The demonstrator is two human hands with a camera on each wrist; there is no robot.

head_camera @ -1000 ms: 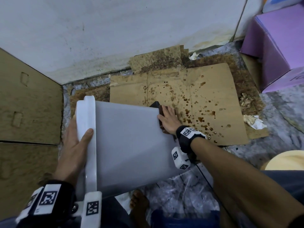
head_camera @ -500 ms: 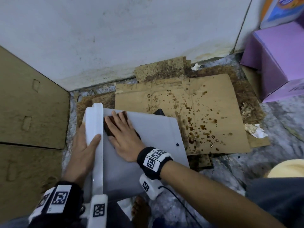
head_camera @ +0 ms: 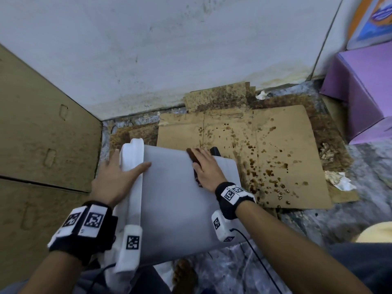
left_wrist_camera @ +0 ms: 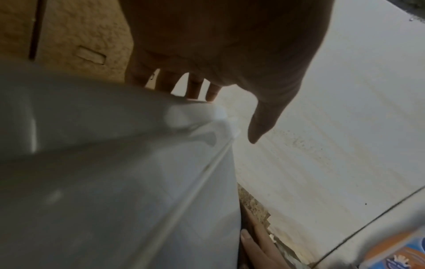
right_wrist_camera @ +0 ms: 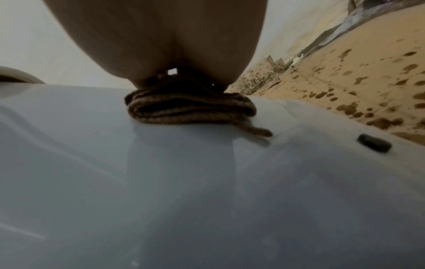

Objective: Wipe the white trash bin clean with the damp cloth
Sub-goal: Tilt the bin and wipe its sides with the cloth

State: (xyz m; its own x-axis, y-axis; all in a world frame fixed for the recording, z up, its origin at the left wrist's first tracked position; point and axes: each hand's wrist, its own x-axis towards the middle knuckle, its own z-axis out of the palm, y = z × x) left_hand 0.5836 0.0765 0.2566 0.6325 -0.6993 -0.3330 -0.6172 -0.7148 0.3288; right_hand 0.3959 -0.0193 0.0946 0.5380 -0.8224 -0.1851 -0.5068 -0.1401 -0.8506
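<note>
The white trash bin (head_camera: pixel 176 200) lies on its side on the floor, lid end to the left. My left hand (head_camera: pixel 118 177) rests over the lid's rim (head_camera: pixel 132 187), fingers straight down the far side and thumb stretched onto the bin's wall. My right hand (head_camera: pixel 206 168) lies flat on the upper wall and presses a folded brown cloth (head_camera: pixel 192 155) against it. In the right wrist view the cloth (right_wrist_camera: pixel 188 107) is bunched under my palm (right_wrist_camera: pixel 161 36) on the bin's glossy side (right_wrist_camera: pixel 184 182). The left wrist view shows my left hand (left_wrist_camera: pixel 218 54) above the lid (left_wrist_camera: pixel 115 163).
Stained brown cardboard (head_camera: pixel 265 155) covers the floor right of the bin, with crumpled paper (head_camera: pixel 339 181) at its edge. A purple box (head_camera: pixel 364 88) stands at the far right, brown panels (head_camera: pixel 42 134) on the left, a wall behind. A bare foot (head_camera: pixel 184 274) shows below the bin.
My right hand slid the cloth from the bin's base end to the lid end, then back toward the middle. My left hand shifted up the rim, its thumb reaching further onto the wall.
</note>
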